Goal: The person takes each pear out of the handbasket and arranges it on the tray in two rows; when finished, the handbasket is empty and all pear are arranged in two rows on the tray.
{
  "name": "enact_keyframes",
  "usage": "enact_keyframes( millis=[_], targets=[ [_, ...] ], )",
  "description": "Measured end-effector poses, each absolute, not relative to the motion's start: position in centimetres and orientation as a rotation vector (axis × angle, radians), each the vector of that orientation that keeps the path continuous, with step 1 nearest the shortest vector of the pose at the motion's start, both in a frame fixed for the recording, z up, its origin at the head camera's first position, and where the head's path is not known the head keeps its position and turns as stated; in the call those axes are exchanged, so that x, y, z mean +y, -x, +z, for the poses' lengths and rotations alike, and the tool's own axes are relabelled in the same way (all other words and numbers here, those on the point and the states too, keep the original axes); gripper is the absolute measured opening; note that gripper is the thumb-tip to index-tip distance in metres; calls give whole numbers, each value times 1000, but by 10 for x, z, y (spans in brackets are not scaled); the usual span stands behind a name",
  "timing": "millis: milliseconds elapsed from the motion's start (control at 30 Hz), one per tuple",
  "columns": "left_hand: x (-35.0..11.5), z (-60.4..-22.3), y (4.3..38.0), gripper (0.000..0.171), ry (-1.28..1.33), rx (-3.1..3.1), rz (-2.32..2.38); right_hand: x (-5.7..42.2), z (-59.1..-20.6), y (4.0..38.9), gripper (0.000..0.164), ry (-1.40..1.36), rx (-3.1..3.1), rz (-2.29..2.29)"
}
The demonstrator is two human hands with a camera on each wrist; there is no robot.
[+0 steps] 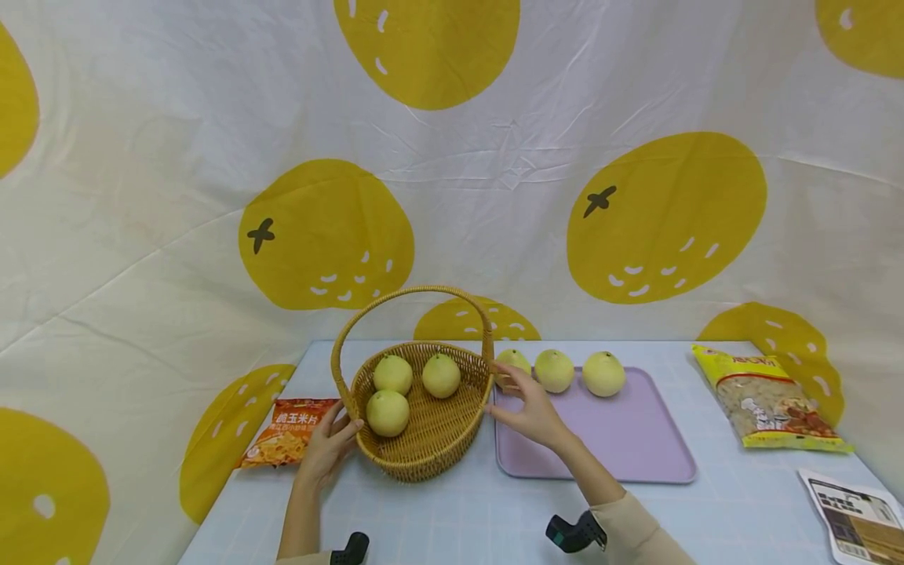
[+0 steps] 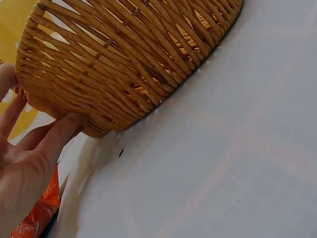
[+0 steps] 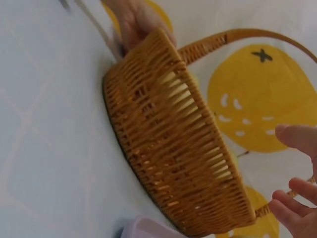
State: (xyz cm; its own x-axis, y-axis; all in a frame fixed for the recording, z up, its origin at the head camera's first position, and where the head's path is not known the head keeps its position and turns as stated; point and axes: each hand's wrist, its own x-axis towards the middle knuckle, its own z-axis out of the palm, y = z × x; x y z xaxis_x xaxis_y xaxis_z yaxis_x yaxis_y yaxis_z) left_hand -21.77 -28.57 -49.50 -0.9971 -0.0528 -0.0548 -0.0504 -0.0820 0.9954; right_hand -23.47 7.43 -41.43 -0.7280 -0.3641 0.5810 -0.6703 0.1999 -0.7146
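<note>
A wicker basket point(image 1: 431, 439) with a tall arched handle stands on the table, holding three round yellow-green pears point(image 1: 388, 413). At its left side, my left hand point(image 1: 328, 449) grips the wall, fingers against the weave point(image 2: 119, 64) in the left wrist view. My right hand point(image 1: 528, 408) is by the right end of the handle, over the tray's left edge. Seen from the right wrist, this hand point(image 3: 299, 198) has its thumb and fingers spread apart, nothing between them. Three more pears point(image 1: 603, 374) sit along the back of a purple tray point(image 1: 600, 455).
An orange-red snack bag point(image 1: 289, 431) lies left of the basket, close to my left hand. On the far right are a yellow bag of food point(image 1: 773, 400) and a white-and-brown packet point(image 1: 858, 518). A fruit-printed curtain point(image 1: 494, 235) hangs behind the table.
</note>
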Motion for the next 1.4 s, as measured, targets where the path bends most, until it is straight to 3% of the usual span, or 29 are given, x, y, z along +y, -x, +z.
enact_keyframes(
  millis=[367,1400],
  targets=[
    [-285,-496,217,71,-107,-2120,-2305,33,-448,250,65,-1099,-2264,1609],
    [-285,-495,219,70,-63,-2125,-2280,-49,-446,264,73,-1350,-2504,1422]
  ],
)
